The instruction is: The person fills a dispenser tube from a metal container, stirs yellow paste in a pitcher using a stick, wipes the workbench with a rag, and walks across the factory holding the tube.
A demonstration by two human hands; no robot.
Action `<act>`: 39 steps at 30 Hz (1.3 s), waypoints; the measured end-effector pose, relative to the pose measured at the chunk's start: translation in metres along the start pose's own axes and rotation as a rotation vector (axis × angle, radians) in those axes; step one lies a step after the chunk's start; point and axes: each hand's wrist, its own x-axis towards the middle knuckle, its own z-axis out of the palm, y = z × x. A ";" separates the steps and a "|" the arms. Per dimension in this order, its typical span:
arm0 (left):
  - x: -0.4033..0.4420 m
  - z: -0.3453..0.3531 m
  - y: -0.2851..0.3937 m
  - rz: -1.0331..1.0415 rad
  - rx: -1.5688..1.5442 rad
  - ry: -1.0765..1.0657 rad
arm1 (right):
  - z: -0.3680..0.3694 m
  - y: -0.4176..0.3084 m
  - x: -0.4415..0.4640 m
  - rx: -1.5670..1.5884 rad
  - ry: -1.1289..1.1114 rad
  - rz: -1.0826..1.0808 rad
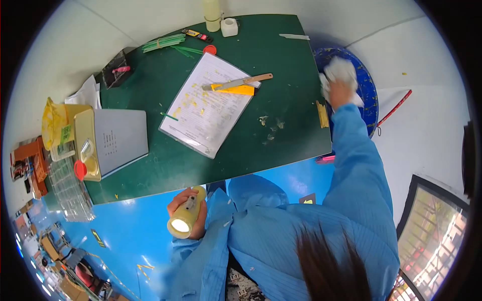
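In my left hand [200, 223] is a cream-coloured flashlight [187, 216], its front end glowing white, held in front of my body below the table edge. My fingers wrap round its barrel. My right hand [340, 95] reaches out over a round blue bin [370, 83] beside the table's right side. It grips a crumpled white cloth or paper wad [342, 70], blurred by motion; I cannot tell which material it is. On the table, a wooden-handled putty knife [258, 78] and a yellow-orange strip-like tool [236, 90] lie across a printed sheet [206, 113] flecked with yellow.
On the green table [291, 145] stand a large metal can [120, 138], a black box [117, 70] and a small white container [229, 27]. Green ties [164, 42] lie at the back. A yellow piece [322, 115] sits by the right edge. Crumbs [263, 120] dot the surface.
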 end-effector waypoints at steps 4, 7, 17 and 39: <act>0.001 -0.002 0.005 0.000 0.010 0.026 | -0.061 -0.027 -0.070 0.334 0.352 0.027; 0.002 0.001 0.005 0.004 -0.013 0.049 | -0.062 -0.100 -0.102 0.407 0.491 -0.302; -0.034 -0.027 0.007 0.011 -0.015 0.107 | 0.010 0.039 -0.214 0.532 0.271 0.237; -0.061 -0.147 -0.035 0.106 -0.001 0.010 | -0.131 -0.415 -0.231 0.430 0.149 -0.504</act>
